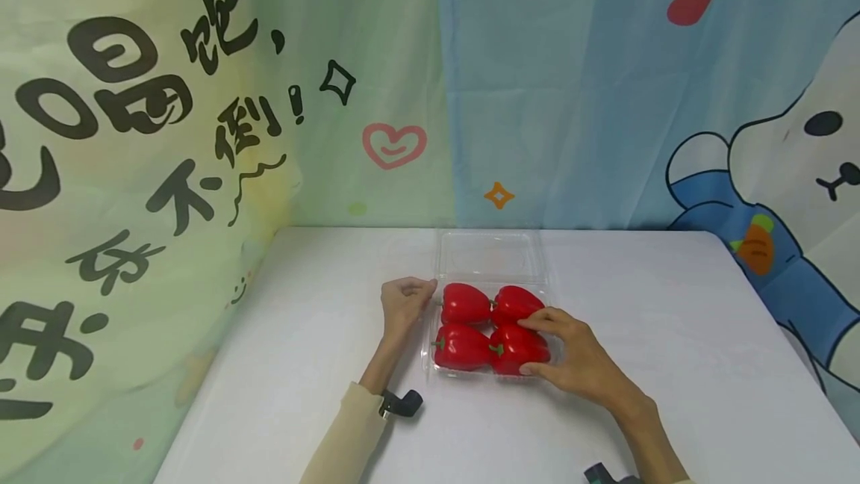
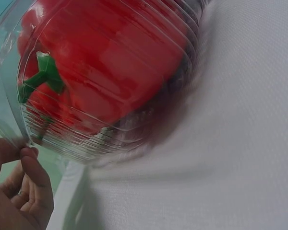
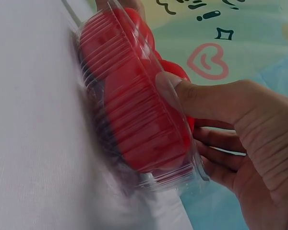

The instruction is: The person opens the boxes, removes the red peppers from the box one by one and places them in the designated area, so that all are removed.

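Note:
Several red bell peppers with green stems, among them a front left one (image 1: 462,347), sit in a clear plastic clamshell box (image 1: 443,373) whose lid (image 1: 492,254) lies folded open behind it. My left hand (image 1: 405,305) pinches the box's rim at the left side between thumb and fingertip; the left wrist view shows this pinch at the rim (image 2: 24,143). With thumb in front and fingers behind, my right hand (image 1: 571,349) grips the front right bell pepper (image 1: 517,353), which is in the box. Its far side is hidden by the fingers.
The box stands on a white-covered table (image 1: 322,320). Behind it hangs a printed curtain (image 1: 376,36) with lettering, hearts and a cartoon bear. A dark wrist-camera mount (image 1: 403,403) sticks out from the left wrist, and another (image 1: 605,475) shows near the right.

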Demonstrator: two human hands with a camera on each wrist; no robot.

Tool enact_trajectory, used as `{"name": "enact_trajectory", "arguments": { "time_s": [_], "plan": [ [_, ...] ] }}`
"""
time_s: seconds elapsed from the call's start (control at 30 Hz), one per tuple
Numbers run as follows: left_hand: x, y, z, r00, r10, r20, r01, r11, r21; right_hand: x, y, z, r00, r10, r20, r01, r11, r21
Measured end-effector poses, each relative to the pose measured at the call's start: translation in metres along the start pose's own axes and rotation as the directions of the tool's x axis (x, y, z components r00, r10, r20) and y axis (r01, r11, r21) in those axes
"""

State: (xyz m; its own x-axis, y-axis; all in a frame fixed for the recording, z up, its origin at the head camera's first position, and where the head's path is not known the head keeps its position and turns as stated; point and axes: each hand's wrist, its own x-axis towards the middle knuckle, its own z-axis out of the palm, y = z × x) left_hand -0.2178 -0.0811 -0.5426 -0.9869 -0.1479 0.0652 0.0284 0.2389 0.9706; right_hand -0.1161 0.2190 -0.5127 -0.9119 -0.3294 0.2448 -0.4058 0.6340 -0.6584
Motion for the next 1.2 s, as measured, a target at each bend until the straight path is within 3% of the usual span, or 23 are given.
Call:
{"name": "enact_trajectory", "arguments": {
  "time_s": [0.37,0.7,1.2],
  "plan": [
    [-0.0018,-0.0033,-0.0012,1.0,-0.012,-0.004,0.012,1.0,0.008,0.0005,-0.0021,0.0029,0.999,-0.044,-0.024,0.043,0.998,-0.042],
    [-0.0015,-0.0047,-0.0017,1.0,0.009,0.002,-0.009,1.0,0.006,0.0008,0.0005,0.0046,0.995,-0.079,-0.061,0.08,0.997,0.015],
    [0.0014,-0.0025,-0.001,1.0,0.026,0.011,-0.026,1.0,0.008,0.0051,-0.0004,0.0022,0.996,-0.077,-0.049,0.077,0.997,-0.002]
  ]
}}
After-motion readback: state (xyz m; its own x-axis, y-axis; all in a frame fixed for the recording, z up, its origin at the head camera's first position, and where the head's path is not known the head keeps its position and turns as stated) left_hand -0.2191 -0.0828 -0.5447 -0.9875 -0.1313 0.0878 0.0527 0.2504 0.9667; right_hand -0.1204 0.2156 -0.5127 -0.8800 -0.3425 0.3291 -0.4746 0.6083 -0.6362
